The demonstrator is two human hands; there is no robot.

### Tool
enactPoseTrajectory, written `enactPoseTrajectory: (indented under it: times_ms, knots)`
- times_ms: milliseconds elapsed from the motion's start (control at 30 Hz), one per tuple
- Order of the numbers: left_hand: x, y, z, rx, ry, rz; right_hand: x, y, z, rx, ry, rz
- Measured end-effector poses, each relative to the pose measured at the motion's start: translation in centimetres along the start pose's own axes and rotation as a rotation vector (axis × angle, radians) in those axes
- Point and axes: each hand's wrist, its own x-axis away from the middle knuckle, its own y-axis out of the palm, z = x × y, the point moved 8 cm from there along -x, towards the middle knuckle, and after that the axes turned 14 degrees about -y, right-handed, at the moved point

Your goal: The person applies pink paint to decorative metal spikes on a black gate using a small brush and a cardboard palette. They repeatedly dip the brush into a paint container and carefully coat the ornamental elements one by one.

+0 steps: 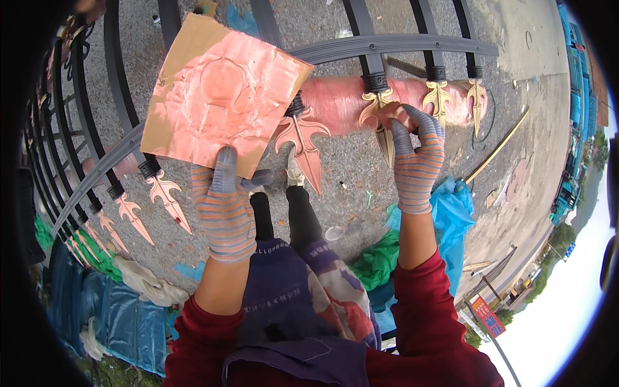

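My left hand (224, 209), in a striped knit glove, grips the lower edge of a brown cardboard sheet (166, 80) smeared with wet-looking coppery pink paint. In the matching glove, my right hand (419, 161) pinches a small pink-stained pad (401, 119), possibly sponge or cloth. The pad is at a spearhead finial (385, 143), part gold and dark, part coppery, on a black metal fence bar. Just left of it is a fully coppery pink finial (305, 149). Two gold finials (438, 100) stand to its right.
The fence's grey curved rail (400, 44) crosses the bars. Beneath the finials lies a plastic-wrapped, pink-stained roll (335, 103). More coppery finials (169, 197) run left. Blue plastic sheeting (451, 213) and green plastic (380, 261) lie near my right arm; a yellowish stick (496, 149) is beyond.
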Motion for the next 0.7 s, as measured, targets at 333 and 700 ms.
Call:
enactPoseTrajectory:
  times_ms: [333,700]
  knots:
    - [0.8,1.6,0.1,0.043,0.028,0.010,-0.3,1.4,-0.2,0.056,-0.023,-0.035]
    - [1.0,3.1,0.3,0.060,0.035,0.028,1.0,0.7,1.5,0.092,0.008,0.027]
